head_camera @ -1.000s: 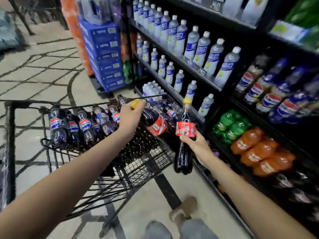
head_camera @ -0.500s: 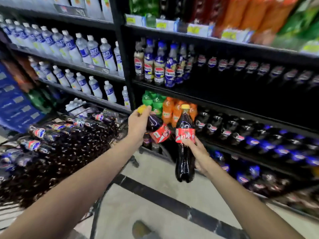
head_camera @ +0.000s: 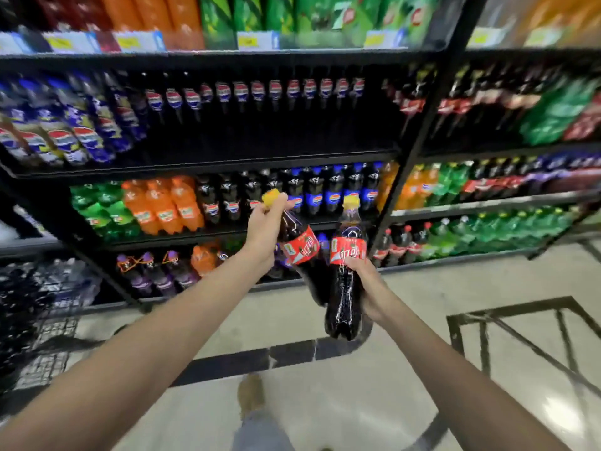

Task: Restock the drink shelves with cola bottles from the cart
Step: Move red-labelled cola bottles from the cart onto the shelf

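My left hand [head_camera: 265, 227] grips the neck of a tilted cola bottle [head_camera: 300, 252] with a red label and a yellow cap. My right hand [head_camera: 369, 286] holds a second cola bottle [head_camera: 344, 281] upright by its middle, just below the red label. The two bottles touch in front of the black drink shelves [head_camera: 208, 166]. The cart [head_camera: 35, 323] with more dark bottles shows blurred at the left edge.
The shelves carry rows of blue-labelled cola, orange and green soda bottles [head_camera: 162, 206]. A black upright post [head_camera: 419, 141] divides the two shelf bays. Pale tiled floor [head_camera: 406, 369] with dark inlay lines lies below; my shoe [head_camera: 250, 395] is on it.
The view has swung right, away from the cart and onto the soda shelves. Both hands carried their cola bottles along, and the left bottle now leans against the right one.
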{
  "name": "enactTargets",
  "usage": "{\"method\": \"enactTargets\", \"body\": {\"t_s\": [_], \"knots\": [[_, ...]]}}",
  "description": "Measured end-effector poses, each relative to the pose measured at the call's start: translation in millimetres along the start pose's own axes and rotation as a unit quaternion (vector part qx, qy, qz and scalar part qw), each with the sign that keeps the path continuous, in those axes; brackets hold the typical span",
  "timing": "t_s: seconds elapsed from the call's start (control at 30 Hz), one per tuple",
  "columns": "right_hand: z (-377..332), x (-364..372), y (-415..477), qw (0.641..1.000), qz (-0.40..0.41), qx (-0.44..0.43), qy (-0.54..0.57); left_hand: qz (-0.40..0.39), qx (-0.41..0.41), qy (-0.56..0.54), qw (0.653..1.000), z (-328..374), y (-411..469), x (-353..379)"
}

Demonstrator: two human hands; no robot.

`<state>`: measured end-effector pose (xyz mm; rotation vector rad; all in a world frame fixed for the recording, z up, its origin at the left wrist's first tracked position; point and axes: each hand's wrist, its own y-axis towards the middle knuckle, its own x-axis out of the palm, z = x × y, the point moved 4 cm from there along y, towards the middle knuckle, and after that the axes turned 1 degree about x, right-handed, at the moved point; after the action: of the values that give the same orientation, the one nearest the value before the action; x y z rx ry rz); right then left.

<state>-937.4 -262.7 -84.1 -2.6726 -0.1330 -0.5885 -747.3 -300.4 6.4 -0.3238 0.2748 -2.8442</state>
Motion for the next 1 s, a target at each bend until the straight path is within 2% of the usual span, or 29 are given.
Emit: {"method": "enactTargets", "body": {"t_s": [0.1, 0.23, 0.37, 0.47, 0.6, 0.73, 1.0], "knots": [[-18, -53, -24, 0.998, 0.048, -0.033, 0.035, -0.073, -0.002, -0.029, 0.997, -20, -14, 69], [-44, -113, -43, 0.991, 0.094, -0.073, 0.064, -0.211, -0.02, -0.037, 0.977, -50, -31, 150], [-77, -166, -49, 0.983, 0.116, -0.12, 0.071, -0.284, -0.01, 0.012, 0.959, -65, -28, 225], [-105, -206, -38, 0.979, 0.136, -0.129, 0.08, -0.267, -0.019, 0.034, 0.963, -78, -11, 275], [-147, -255, -11, 0.976, 0.16, -0.133, 0.068, -0.275, -0.032, 0.0, 0.961, -96, 16, 347], [-188, -298, 25, 0.98, 0.146, -0.128, 0.049, -0.28, -0.026, 0.001, 0.96, -103, 50, 410], [-256, -366, 84, 0.983, 0.121, -0.132, 0.028, -0.208, -0.037, 0.1, 0.972, -112, 125, 496]]}}
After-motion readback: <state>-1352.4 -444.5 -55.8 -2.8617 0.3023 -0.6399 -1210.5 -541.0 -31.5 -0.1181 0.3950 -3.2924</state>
